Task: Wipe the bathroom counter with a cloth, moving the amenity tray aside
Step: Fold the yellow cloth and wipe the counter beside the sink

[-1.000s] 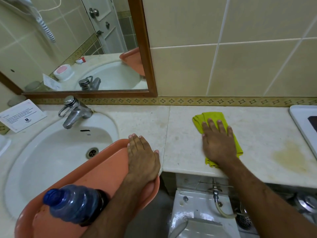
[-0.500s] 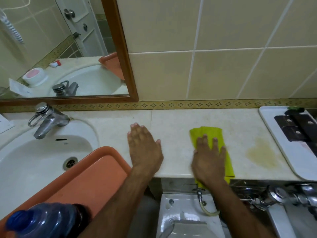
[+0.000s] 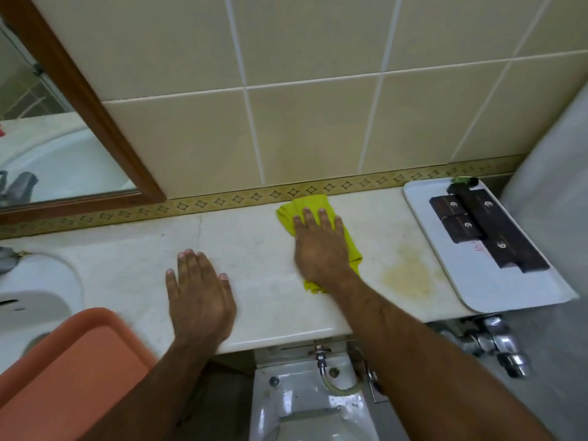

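My right hand presses flat on a yellow-green cloth that lies on the pale marble counter, close to the back wall. My left hand rests flat on the bare counter to the left of it, fingers spread, holding nothing. The white amenity tray sits at the counter's right end with several dark boxes on it. A yellowish stain marks the counter between the cloth and the tray.
An orange plastic basin sits over the white sink at lower left. The wood-framed mirror hangs above the sink. A toilet cistern and chrome valves lie below the counter's front edge.
My right hand has slid the cloth away from the front edge toward the back wall. My left hand left the orange basin and lies on the counter. The view has swung right, showing the whole tray.
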The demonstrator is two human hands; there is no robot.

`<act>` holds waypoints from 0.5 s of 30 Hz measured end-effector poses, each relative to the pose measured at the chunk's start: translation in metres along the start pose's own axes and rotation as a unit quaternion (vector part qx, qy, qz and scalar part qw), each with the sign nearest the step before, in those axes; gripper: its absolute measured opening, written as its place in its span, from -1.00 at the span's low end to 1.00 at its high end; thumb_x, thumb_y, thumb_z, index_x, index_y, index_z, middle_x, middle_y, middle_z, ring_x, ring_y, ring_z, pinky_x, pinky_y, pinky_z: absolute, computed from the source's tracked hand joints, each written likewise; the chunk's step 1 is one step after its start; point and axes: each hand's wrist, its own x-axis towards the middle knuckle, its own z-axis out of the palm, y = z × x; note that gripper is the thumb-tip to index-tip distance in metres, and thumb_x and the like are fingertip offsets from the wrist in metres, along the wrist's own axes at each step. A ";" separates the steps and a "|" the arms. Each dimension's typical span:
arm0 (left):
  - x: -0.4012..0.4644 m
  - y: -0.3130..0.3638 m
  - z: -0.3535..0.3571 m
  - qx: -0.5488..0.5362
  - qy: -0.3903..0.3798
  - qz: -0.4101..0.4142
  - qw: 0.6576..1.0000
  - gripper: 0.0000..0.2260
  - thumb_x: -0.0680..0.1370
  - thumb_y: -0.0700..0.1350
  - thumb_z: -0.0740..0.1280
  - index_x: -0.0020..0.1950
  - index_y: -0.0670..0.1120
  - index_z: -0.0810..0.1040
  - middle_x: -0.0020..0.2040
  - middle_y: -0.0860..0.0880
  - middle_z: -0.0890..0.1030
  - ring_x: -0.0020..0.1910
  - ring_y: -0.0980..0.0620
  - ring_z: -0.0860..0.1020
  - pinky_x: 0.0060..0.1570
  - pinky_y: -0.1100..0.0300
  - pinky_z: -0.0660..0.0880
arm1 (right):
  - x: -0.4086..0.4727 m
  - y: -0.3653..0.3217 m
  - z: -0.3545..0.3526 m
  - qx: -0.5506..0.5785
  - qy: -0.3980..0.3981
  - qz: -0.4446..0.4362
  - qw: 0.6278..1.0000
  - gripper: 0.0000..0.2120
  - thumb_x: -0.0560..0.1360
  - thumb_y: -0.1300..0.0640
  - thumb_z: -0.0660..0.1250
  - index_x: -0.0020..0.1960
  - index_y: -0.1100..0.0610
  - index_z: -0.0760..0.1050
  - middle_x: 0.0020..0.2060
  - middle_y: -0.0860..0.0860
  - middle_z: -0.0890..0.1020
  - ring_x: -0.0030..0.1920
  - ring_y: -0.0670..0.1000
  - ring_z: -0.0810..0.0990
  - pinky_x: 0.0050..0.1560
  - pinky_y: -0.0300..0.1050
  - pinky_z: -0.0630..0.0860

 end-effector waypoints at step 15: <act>0.003 0.000 0.001 -0.013 0.001 0.012 1.000 -0.40 0.60 0.09 -0.15 0.51 -0.26 0.15 0.54 -0.24 0.21 0.55 -0.16 0.11 0.52 -0.15 -0.02 | -0.032 0.137 -0.027 0.049 0.043 0.075 0.995 -0.54 0.60 0.17 0.11 0.50 0.07 0.28 0.55 0.04 0.26 0.55 0.15 0.14 0.51 0.19 0.10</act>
